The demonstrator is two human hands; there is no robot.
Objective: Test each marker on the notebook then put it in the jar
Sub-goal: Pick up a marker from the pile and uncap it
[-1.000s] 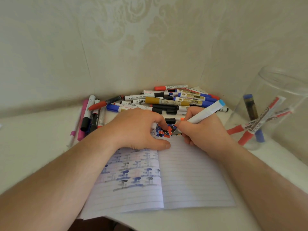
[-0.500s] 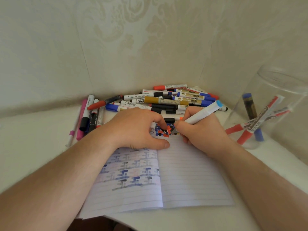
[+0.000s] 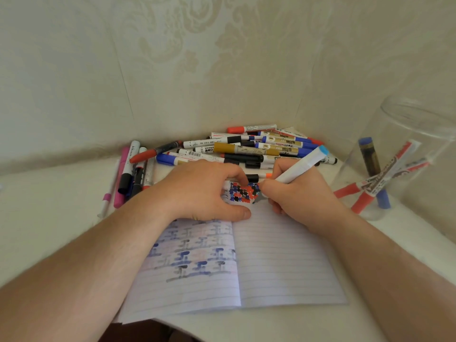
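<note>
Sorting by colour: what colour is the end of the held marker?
Light blue end cap, head view.

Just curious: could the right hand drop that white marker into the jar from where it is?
Probably yes. The jar stands open-topped just right of the right hand, nothing between them. The white marker is still tip-down on the notebook.

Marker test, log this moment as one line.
step: testing | right hand: holds marker, tip on notebook | left hand: presses page | jar: some markers in | pile: untested
</note>
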